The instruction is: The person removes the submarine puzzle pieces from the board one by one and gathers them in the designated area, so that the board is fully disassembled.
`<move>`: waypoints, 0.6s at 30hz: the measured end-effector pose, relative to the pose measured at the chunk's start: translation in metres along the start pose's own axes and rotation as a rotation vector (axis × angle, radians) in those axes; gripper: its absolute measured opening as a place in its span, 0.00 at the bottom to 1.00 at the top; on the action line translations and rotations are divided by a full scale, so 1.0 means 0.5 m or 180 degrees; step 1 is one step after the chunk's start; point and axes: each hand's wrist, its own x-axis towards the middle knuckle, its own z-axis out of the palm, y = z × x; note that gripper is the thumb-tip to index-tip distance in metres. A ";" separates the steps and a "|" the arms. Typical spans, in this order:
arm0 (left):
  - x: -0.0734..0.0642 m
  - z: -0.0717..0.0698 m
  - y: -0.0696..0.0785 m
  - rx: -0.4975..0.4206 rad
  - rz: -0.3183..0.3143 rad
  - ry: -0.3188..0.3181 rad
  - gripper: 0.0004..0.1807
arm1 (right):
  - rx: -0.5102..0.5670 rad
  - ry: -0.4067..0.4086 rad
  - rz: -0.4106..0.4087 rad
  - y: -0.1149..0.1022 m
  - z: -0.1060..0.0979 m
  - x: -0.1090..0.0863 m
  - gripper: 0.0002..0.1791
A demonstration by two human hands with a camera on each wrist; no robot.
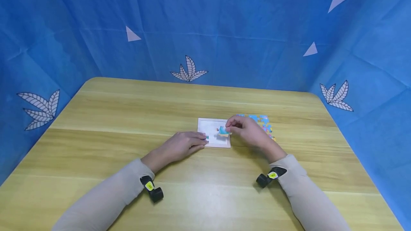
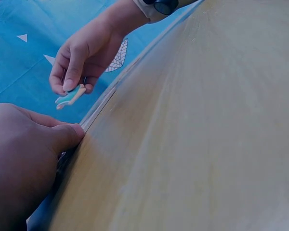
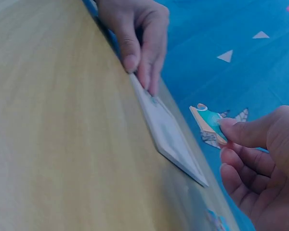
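Observation:
My right hand (image 1: 248, 133) pinches a teal-and-white jigsaw piece (image 3: 209, 122) with an orange edge between thumb and fingers. The piece is raised over the right part of a white puzzle tray (image 1: 214, 145). My left hand (image 1: 181, 147) rests on the left end of that tray, its fingers extended over the rim and the thumb at the near corner. A small green puzzle piece (image 1: 207, 137) peeks out at the left fingertips, mostly hidden by them. In the left wrist view the left thumb (image 2: 70, 136) lies at the tray's edge.
Several loose jigsaw pieces (image 1: 264, 118) lie on the wooden table (image 1: 144, 106) to the right of the tray, partly behind the right hand. A blue curtain (image 1: 218, 27) with white leaf and triangle prints hangs beyond the table's edges.

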 end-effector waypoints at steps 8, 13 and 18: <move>0.000 0.001 0.002 0.0031 0.0024 0.0003 0.15 | 0.0087 -0.0029 0.0072 0.013 -0.038 -0.010 0.03; -0.001 0.002 0.003 0.0049 0.0007 -0.0005 0.15 | 0.0060 -0.0021 0.0086 0.019 -0.064 -0.018 0.04; -0.001 0.002 0.003 0.0026 0.0011 0.0012 0.15 | -0.0107 -0.0077 0.0103 0.025 -0.090 -0.024 0.04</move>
